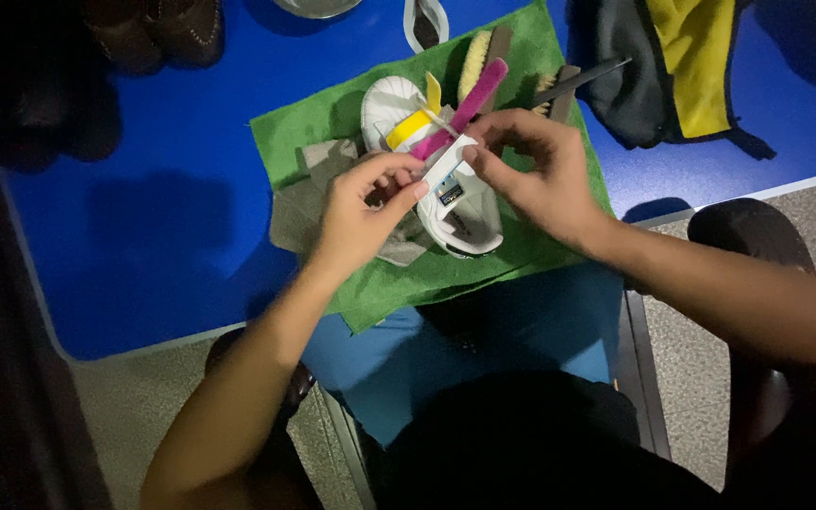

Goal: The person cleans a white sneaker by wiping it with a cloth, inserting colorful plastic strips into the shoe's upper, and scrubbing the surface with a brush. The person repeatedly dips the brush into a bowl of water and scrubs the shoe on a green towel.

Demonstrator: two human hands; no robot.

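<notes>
A small white sneaker [465,222] with pink and yellow straps lies on a green towel [531,250] on a blue table [162,217]. My left hand [361,212] grips the shoe's left side, thumb on its tongue. My right hand [535,170] pinches the shoe's tongue and the base of the pink strap [479,94] from the right. The yellow strap [408,127] crosses the toe, which points away from me.
A grey cloth [299,203] lies under my left hand on the towel. Two brushes [474,61] rest behind the shoe. A grey and yellow bag [672,66] sits at the back right, dark shoes [153,28] at the back left.
</notes>
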